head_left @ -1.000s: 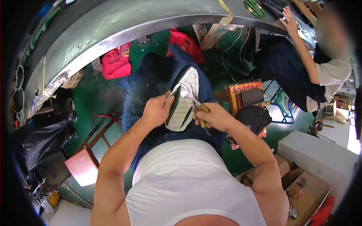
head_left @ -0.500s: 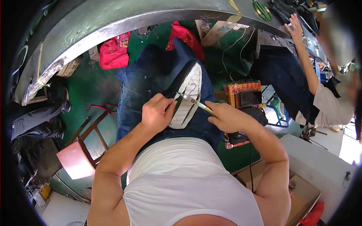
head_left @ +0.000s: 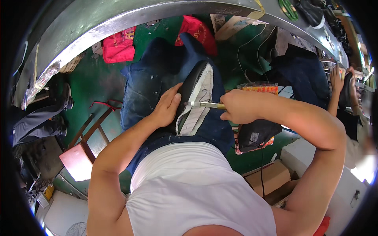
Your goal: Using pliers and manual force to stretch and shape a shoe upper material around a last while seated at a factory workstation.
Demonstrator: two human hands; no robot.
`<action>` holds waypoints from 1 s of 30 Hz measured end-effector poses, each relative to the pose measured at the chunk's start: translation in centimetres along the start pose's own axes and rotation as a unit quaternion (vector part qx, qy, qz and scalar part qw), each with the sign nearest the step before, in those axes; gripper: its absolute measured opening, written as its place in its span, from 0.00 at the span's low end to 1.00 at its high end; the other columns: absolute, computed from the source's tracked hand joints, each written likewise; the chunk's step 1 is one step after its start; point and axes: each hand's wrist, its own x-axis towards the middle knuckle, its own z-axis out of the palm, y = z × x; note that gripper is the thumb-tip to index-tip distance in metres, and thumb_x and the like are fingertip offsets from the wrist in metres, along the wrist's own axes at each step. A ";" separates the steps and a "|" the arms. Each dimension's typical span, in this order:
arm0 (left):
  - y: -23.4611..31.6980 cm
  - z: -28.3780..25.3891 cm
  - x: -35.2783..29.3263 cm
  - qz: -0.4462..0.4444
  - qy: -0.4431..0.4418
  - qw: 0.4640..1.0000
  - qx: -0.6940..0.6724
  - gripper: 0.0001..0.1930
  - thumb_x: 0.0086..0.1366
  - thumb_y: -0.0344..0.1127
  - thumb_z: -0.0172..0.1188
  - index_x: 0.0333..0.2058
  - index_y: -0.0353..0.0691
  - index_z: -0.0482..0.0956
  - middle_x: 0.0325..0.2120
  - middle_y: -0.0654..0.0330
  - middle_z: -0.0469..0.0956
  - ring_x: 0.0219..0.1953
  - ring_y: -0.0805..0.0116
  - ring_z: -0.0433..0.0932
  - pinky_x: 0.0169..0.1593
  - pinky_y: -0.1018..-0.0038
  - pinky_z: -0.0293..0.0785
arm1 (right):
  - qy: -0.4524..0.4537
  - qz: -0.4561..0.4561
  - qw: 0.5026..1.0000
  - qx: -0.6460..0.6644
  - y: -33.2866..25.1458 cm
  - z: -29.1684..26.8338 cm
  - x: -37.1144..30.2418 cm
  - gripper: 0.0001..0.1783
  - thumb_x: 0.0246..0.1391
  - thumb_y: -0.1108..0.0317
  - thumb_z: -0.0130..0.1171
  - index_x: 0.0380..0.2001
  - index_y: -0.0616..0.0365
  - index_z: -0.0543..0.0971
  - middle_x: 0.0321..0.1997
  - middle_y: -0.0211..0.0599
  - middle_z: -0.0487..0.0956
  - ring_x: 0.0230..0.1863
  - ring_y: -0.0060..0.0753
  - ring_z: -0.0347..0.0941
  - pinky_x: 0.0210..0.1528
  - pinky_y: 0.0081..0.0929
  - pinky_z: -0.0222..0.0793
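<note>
A black shoe (head_left: 201, 88) lies sole-up across my denim-covered lap, its pale striped underside facing me and a rough seam running round the edge. My left hand (head_left: 168, 106) braces the dark upper from the left, thumb and fingers pressed along its side. In my right hand (head_left: 242, 105) is a slim hand tool (head_left: 206, 105) with a metal front part and a yellowish grip. It reaches level across the underside to the shoe's left edge. The tip is too small to make out, so I cannot tell the tool's exact kind.
A metal-edged workbench (head_left: 157, 15) curves across the far side. Red bags (head_left: 119, 45) lie on the green floor beneath it. A wooden stool (head_left: 80, 157) stands left. At right are a black bag (head_left: 258, 135), a cardboard box (head_left: 271, 179) and another person's hands (head_left: 336, 80) at a dark shoe.
My right hand has moved right and upward, elbow swinging outward, and the tool is now nearly level. My left hand has opened out from a pinch near a thread onto the shoe's side.
</note>
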 end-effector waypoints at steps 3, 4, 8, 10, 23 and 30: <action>-0.5 -0.8 0.3 -0.010 -0.043 0.999 -0.006 0.31 0.75 0.49 0.40 0.68 0.35 0.54 0.64 0.42 0.61 0.68 0.46 0.57 0.70 0.60 0.51 | 0.090 -0.058 0.994 0.003 2.4 1.4 1.4 0.17 0.56 0.59 0.63 0.37 0.66 0.78 0.32 0.53 0.81 0.37 0.57 0.79 0.40 0.45 0.73; -0.7 -0.8 0.7 -0.021 -0.067 0.997 -0.030 0.34 0.74 0.52 0.43 0.69 0.35 0.52 0.65 0.42 0.59 0.69 0.47 0.55 0.71 0.59 0.48 | 0.147 -0.099 0.984 0.016 3.9 2.8 2.5 0.17 0.54 0.59 0.64 0.37 0.63 0.78 0.31 0.50 0.81 0.36 0.55 0.79 0.40 0.44 0.73; -1.6 -1.7 1.9 0.005 -0.129 0.984 -0.124 0.45 0.67 0.57 0.56 0.71 0.37 0.47 0.64 0.44 0.59 0.68 0.49 0.54 0.71 0.59 0.46 | 0.291 -0.241 0.926 -0.028 8.3 5.9 7.1 0.15 0.49 0.61 0.66 0.38 0.57 0.79 0.32 0.40 0.82 0.35 0.50 0.78 0.38 0.40 0.73; -0.4 -2.4 2.6 -0.039 -0.154 0.969 -0.187 0.56 0.56 0.58 0.69 0.72 0.39 0.44 0.63 0.45 0.60 0.68 0.49 0.54 0.72 0.59 0.45 | 0.337 -0.257 0.906 -0.020 8.6 6.8 8.2 0.15 0.47 0.61 0.66 0.38 0.55 0.79 0.32 0.38 0.82 0.34 0.48 0.78 0.37 0.39 0.73; 3.9 -2.1 3.3 -0.051 -0.112 0.992 0.025 0.57 0.48 0.49 0.74 0.72 0.46 0.48 0.57 0.48 0.67 0.64 0.47 0.61 0.68 0.57 0.52 | 0.339 -0.125 0.907 0.214 4.5 11.1 2.8 0.32 0.55 0.68 0.62 0.61 0.69 0.66 0.53 0.57 0.72 0.56 0.56 0.71 0.59 0.38 0.67; 3.3 0.9 0.9 -0.028 0.039 0.995 0.082 0.50 0.55 0.36 0.68 0.72 0.40 0.47 0.61 0.48 0.65 0.64 0.51 0.60 0.69 0.61 0.51 | 0.403 -0.121 0.894 0.153 3.6 8.8 2.4 0.23 0.59 0.65 0.59 0.54 0.68 0.72 0.45 0.49 0.76 0.45 0.44 0.77 0.50 0.36 0.73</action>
